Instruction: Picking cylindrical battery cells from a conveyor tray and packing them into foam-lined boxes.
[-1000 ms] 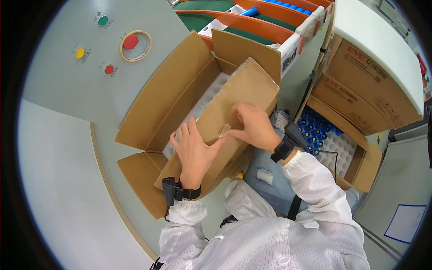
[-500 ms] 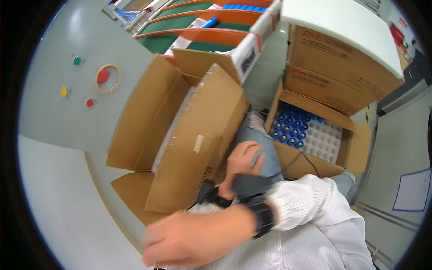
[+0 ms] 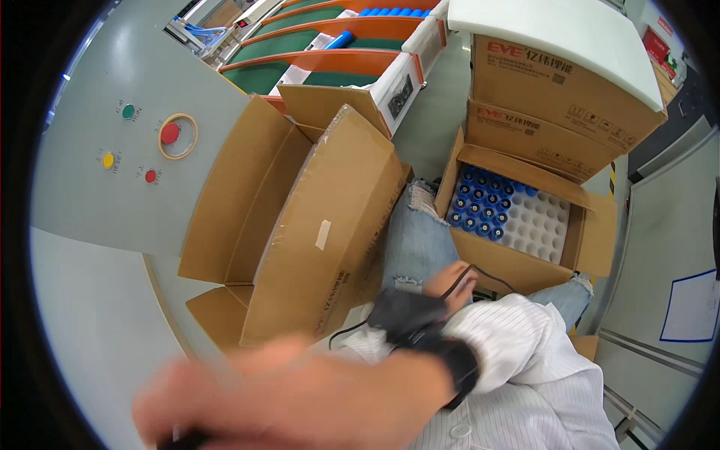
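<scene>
My right hand (image 3: 300, 394) reaches across my body to the lower left, large and blurred by motion. Its fingers look curled, with a black item (image 3: 184, 439) at them that I cannot make out. Behind that wrist is my left hand (image 3: 452, 285), low between my knees and partly hidden; its fingers are smeared. A thin black cable (image 3: 466, 270) runs across it. Both wrists carry black straps. Beyond my left hand, an open carton (image 3: 517, 262) holds blue cylindrical battery cells (image 3: 480, 202) in the left part of a white tray (image 3: 541, 225) with round sockets.
A tall open carton (image 3: 330, 217) leans by my left leg. Further left stands a grey panel (image 3: 82, 202) with coloured buttons. Stacked closed cartons (image 3: 555, 105) under a white lid stand at the back right. Green lanes with orange dividers (image 3: 315, 60) carry blue cells at the far end.
My right hand has moved left and closer, growing larger. My left hand has shifted right, off my thigh to between my knees. The view has moved slightly.
</scene>
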{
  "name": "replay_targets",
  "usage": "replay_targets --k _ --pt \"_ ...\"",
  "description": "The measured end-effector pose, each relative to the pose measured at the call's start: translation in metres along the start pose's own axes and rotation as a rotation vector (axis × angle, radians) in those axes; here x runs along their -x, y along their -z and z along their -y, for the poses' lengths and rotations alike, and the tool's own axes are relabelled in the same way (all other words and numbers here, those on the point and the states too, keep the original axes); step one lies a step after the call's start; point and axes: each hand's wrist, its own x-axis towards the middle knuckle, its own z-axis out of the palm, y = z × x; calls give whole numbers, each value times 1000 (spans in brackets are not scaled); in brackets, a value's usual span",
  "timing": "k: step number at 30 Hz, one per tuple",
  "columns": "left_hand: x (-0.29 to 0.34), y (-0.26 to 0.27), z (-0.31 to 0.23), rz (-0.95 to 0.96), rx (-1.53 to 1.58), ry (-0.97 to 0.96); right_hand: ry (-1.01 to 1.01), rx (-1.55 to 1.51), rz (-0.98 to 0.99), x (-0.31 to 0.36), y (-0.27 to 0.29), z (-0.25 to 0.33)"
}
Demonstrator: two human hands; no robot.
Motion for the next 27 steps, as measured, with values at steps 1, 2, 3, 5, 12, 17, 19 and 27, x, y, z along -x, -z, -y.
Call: replay_targets --k 1,2,3,5,12,17,19,27 --pt "6 13 -2 -35 22 86 53 248 0 0 32 13" --pt "13 29 -3 -73 51 182 -75 199 -117 9 52 20" --pt "20 44 1 -103 109 296 -209 143 -235 23 75 18" --pt "35 65 12 -168 347 425 -211 754 -298 65 128 -6" --pt "32 86 -13 -405 813 308 -497 1286 -165 154 136 -69" --pt "27 84 -12 -480 907 487 -483 1376 -173 151 137 -84" --pt "29 87 -10 -536 813 448 -447 1392 -173 151 138 -85" --pt "28 93 -9 -516 729 447 -546 1335 -140 149 139 -83"
